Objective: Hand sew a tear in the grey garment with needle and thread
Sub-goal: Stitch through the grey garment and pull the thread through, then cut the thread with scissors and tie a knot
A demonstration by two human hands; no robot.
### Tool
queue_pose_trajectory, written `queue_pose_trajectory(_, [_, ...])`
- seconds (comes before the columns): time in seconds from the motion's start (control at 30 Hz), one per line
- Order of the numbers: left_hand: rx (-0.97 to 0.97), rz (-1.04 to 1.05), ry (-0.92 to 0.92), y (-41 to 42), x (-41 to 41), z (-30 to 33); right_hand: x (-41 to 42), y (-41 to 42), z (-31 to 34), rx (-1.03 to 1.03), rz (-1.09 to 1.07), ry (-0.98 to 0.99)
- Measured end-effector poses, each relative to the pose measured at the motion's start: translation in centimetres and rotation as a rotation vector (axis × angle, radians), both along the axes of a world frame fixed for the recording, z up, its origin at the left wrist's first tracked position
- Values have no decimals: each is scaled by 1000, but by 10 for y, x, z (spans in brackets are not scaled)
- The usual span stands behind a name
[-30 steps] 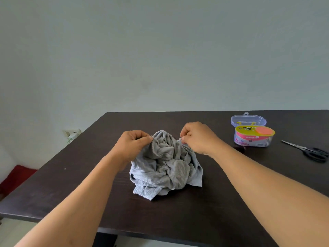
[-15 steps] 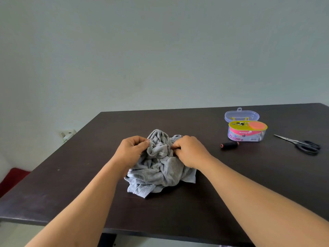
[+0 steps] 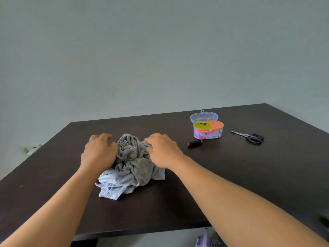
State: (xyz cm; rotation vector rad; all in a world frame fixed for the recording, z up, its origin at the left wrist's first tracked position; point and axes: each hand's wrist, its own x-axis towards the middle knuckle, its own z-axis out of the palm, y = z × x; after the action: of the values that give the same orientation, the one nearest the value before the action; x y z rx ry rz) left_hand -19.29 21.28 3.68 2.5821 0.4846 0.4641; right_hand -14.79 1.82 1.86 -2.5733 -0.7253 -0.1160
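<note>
The crumpled grey garment (image 3: 132, 167) lies in a heap on the dark table (image 3: 231, 175), near its middle. My left hand (image 3: 98, 151) curls over the heap's left side, thumb against the fabric. My right hand (image 3: 162, 150) grips the upper right folds with fingertips and thumb. A dark thread spool (image 3: 195, 143) lies just right of my right hand. Behind it stands the sewing kit box (image 3: 208, 131), its clear lid flipped open. No needle or tear shows in the folds.
Black-handled scissors (image 3: 249, 137) lie to the right of the kit. The table's near edge runs under my forearms. A wall socket (image 3: 31, 148) sits low on the wall at the left, and a purple object (image 3: 204, 239) is below the table.
Both hands have sunk lower with the garment, flattening the heap, and shifted their grip on its top folds. The thread spool came out from behind my right arm.
</note>
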Motion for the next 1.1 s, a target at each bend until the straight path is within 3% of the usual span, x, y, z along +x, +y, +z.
queue_pose_trajectory(0.27, [160,-9,89,-38,-12,12,-12,-20,4,59,-58,-33])
queue_pose_trajectory(0.5, [353,-94,-14,-65,-8,-1,-21,-41,4,29,-117,-54])
queue_pose_trajectory(0.63, [501,-281,-79,-110,-1,-10,-15,-66,7,2,-243,-101])
queue_pose_trajectory(1.1, [316,-760,212,-275,59,-54,21,-244,-14,-76,-671,12])
